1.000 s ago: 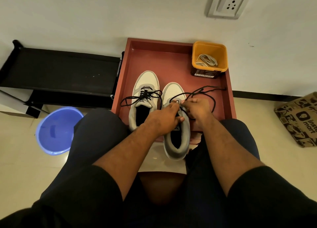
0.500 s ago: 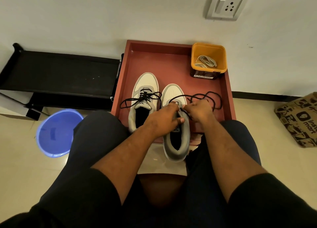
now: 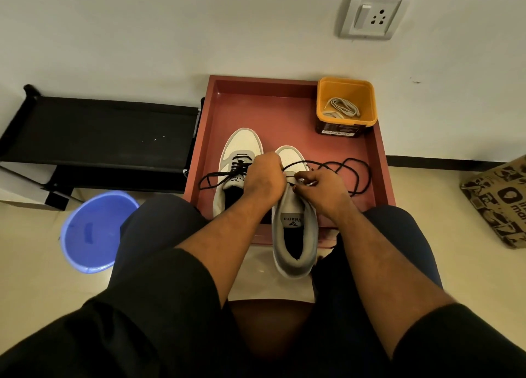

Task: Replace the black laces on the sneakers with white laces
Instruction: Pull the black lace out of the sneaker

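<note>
Two white and grey sneakers lie on a red tray (image 3: 287,112). The left sneaker (image 3: 240,149) still carries its black lace (image 3: 213,178). The right sneaker (image 3: 294,235) overhangs the tray's near edge. Its black lace (image 3: 355,175) trails loose in loops to the right. My left hand (image 3: 263,178) grips the right sneaker's front by the eyelets. My right hand (image 3: 318,186) pinches the black lace at the tongue. White laces (image 3: 341,108) sit in an orange tub (image 3: 345,90) at the tray's far right corner.
A black low rack (image 3: 99,132) stands left of the tray against the wall. A blue plastic basin (image 3: 94,232) sits on the floor by my left knee. A printed cardboard box (image 3: 501,201) lies at the right. A wall socket (image 3: 371,14) is above.
My left hand moved forward from the shoe's tongue to its front eyelets, uncovering the tongue. My right hand keeps pulling the black lace, whose loose loops have shifted on the tray.
</note>
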{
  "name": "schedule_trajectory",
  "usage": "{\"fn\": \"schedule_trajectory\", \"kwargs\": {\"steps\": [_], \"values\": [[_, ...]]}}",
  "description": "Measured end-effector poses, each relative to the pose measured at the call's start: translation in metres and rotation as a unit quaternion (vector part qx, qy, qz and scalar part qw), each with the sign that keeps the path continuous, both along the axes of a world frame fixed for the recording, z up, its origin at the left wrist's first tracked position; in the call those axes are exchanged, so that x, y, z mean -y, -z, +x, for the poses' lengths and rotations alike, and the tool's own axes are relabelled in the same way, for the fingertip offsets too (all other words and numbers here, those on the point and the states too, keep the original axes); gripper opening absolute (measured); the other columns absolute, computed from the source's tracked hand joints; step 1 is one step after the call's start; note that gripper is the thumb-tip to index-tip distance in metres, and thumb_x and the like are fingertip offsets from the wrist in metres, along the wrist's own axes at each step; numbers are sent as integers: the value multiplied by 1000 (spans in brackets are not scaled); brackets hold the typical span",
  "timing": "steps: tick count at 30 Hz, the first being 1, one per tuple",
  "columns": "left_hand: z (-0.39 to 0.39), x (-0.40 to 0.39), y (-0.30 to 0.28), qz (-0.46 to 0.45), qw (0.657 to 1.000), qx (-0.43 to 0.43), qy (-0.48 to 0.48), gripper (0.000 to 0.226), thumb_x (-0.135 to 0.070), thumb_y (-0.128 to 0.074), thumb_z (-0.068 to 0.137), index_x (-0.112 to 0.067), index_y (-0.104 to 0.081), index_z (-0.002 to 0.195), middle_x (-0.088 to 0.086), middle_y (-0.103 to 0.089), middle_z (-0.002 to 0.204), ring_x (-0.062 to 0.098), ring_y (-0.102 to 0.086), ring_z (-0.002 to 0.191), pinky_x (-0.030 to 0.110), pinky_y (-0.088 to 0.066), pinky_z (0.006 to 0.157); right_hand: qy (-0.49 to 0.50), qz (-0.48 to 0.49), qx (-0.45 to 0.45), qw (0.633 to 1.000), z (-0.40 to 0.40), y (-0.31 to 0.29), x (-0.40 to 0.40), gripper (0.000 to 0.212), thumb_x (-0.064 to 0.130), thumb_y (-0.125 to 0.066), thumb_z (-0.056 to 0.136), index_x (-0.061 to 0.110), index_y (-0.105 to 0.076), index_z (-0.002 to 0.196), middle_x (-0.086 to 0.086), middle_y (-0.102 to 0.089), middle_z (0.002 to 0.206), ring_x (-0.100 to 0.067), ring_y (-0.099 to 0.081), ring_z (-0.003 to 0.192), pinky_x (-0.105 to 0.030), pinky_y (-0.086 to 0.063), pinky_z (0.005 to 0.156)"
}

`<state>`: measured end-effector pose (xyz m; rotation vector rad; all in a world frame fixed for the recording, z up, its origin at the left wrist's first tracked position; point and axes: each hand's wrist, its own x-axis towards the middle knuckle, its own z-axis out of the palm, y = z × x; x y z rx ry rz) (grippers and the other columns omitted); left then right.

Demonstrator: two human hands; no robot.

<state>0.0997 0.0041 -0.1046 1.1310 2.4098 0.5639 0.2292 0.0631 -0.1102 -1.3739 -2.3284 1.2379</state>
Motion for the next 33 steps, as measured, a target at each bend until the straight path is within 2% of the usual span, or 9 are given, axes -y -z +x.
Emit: {"fn": "schedule_trajectory", "kwargs": {"steps": [4,9,14,19,22,24,27,31,33], "values": [[-18,1,-19,106,991,1,-82,14,-13,-57,94,-10,-63,82,2,-61,83,17,-55,72,24,-38,56,14,-1,16,1000,2,2,-3,33,21,-65,86,15,-69,119,2,-68,121,-4,-61,96,-5,-42,74],[-85,-12,-60,219,941,-20,-256,13,-21,-55,97,-12,-63,101,-1,-61,96,15,-59,85,23,-39,61,41,-25,-2,999,2,0,-1,31,16,-65,87,12,-70,117,0,-71,114,-10,-66,91,-16,-53,72],[-81,-5,-55,34,997,-56,-34,43,-25,-63,92,-17,-42,128,9,-61,114,30,-60,102,39,-48,79,40,-37,0,998,1,0,-2,29,16,-64,87,13,-71,115,2,-69,118,-6,-64,88,-17,-51,74],[-12,-3,-16,-113,956,-145,230,24,-17,-56,93,-18,-61,116,8,-59,119,30,-61,105,36,-45,78,30,-35,13,999,1,1,-3,19,16,-63,87,13,-76,100,-1,-71,79,-2,-50,49,-20,-42,51],[-3,-11,-12,-127,922,-246,272,21,-10,-50,94,-12,-59,112,10,-56,118,32,-62,103,35,-40,70,34,-30,15,999,1,2,-4,32,15,-62,86,22,-63,55,-11,-73,80,-7,-43,43,-21,-34,41],[-7,-17,-13,-134,901,-287,298,21,-10,-51,95,-10,-60,113,10,-57,118,32,-63,103,35,-39,69,37,-32,23,999,1,2,-5,38,15,-61,85,19,-55,48,-13,-74,91,-11,-44,46,-20,-33,40],[-18,-19,-19,-158,883,-299,325,18,-23,-55,95,-11,-63,107,8,-62,113,29,-64,98,33,-40,68,46,-44,22,998,0,-2,-4,35,15,-62,85,9,-58,51,-8,-65,64,-9,-40,44,-21,-33,42],[-28,-17,-23,-123,910,-252,305,21,-32,-58,92,-12,-65,94,4,-63,97,25,-63,84,31,-41,64,31,-43,16,998,1,-4,-3,46,13,-61,86,21,-50,42,-10,-74,82,-7,-40,42,-12,-29,34],[-51,-19,-28,-67,953,-216,201,18,-26,-57,91,-13,-63,80,3,-63,80,23,-64,76,27,-39,58,16,-34,27,999,1,-3,-4,46,15,-60,88,19,-49,43,-16,-74,94,-13,-46,50,-12,-31,35]]}}
